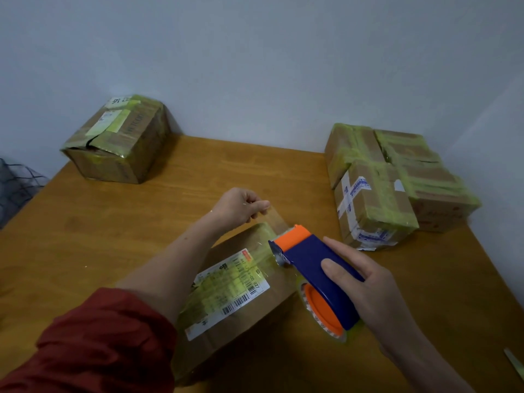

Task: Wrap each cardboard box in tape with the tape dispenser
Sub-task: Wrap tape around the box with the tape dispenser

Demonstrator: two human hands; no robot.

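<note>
wooden table (113,222), labelled brown cardboard box (272,296), left hand (238,207) beyond it pinching clear tape strip (279,218), right hand (374,293) gripping blue-and-orange tape dispenser (309,259) over it

The right hand (365,282) holds the tape dispenser (314,268) over a cardboard box (255,304) while the left hand (238,205) pinches the tape end (276,215).

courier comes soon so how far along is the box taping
Looks done: the boxes at the right are banded in yellow-green tape. The far left box is taped too, though its top looks split. In hand: the near box, with one band over its label; the left hand pinches the tape end pulled from the tape dispenser gripped by the right hand. Left: the rest of this box's wraps.
</note>
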